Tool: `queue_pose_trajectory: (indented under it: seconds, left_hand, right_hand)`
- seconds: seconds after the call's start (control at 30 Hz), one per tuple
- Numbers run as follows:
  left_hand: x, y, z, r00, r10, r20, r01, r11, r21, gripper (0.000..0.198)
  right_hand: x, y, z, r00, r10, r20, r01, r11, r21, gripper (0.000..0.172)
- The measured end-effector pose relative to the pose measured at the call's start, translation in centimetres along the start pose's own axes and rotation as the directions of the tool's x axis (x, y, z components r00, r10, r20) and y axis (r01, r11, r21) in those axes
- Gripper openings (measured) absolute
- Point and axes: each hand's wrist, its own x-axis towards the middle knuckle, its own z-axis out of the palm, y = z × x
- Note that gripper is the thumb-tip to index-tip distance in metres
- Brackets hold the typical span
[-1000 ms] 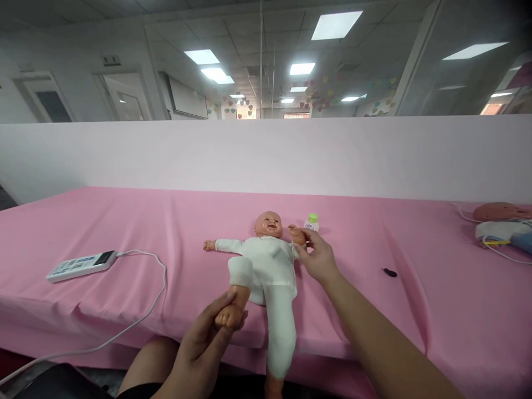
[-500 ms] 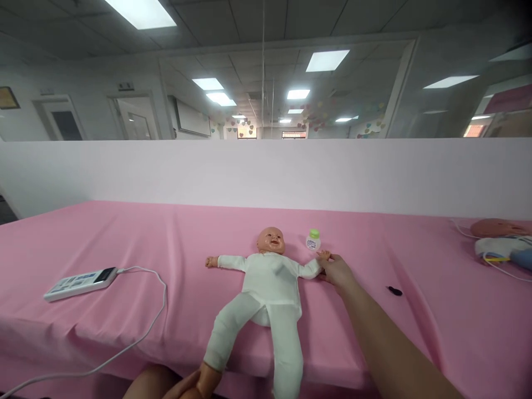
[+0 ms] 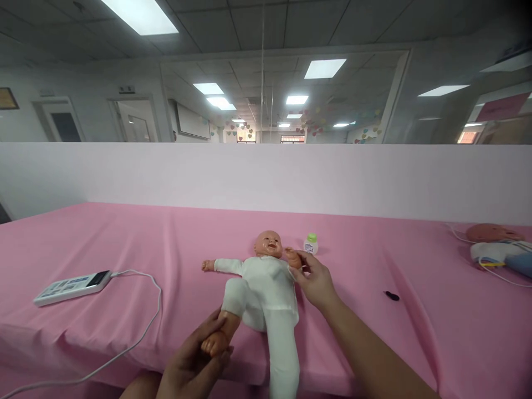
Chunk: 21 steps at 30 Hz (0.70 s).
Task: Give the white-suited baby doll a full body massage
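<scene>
A baby doll (image 3: 266,277) in white clothes lies on its back at the middle of the pink table (image 3: 124,244), head toward the far wall, long axis running toward the lower edge of the frame. The left hand (image 3: 195,360) has its grip closed around one bent-up foot; the right hand (image 3: 316,280) pinches the doll's folded-in arm. A small bottle (image 3: 311,244) stands just beyond.

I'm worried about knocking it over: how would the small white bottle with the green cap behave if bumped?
The small white bottle with the green cap stands upright and squat, so it probably tips easily. It looks light, and likely rolls across the pink cloth.
</scene>
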Motion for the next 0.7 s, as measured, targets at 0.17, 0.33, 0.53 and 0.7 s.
queue_pose_trajectory:
  seconds: [0.17,0.33,0.53,0.7]
  left_hand:
    - [3.0,-1.9,3.0,1.0,0.011,0.012,-0.01,0.997,-0.074,0.052]
    - [5.3,-1.6,4.4,0.998,-0.056,0.039,0.06,0.99,-0.131,0.051]
    - [4.0,-1.0,4.6,1.0,-0.007,0.018,0.009,0.994,-0.109,0.05]
    - [0.3,1.4,2.3,0.997,0.071,0.016,-0.071,0.997,0.021,0.04]
  right_hand:
    - [-1.2,-1.4,1.6,0.931,-0.312,0.188,0.346,0.919,-0.189,0.037]
    - [-1.8,-1.7,2.7,0.88,-0.392,0.268,0.461,0.841,-0.283,0.04]
    - [-1.5,-1.4,2.2,0.92,-0.34,0.196,0.38,0.896,-0.228,0.034]
    - [0.3,0.9,0.4,1.0,-0.003,-0.01,0.002,0.997,-0.081,0.039]
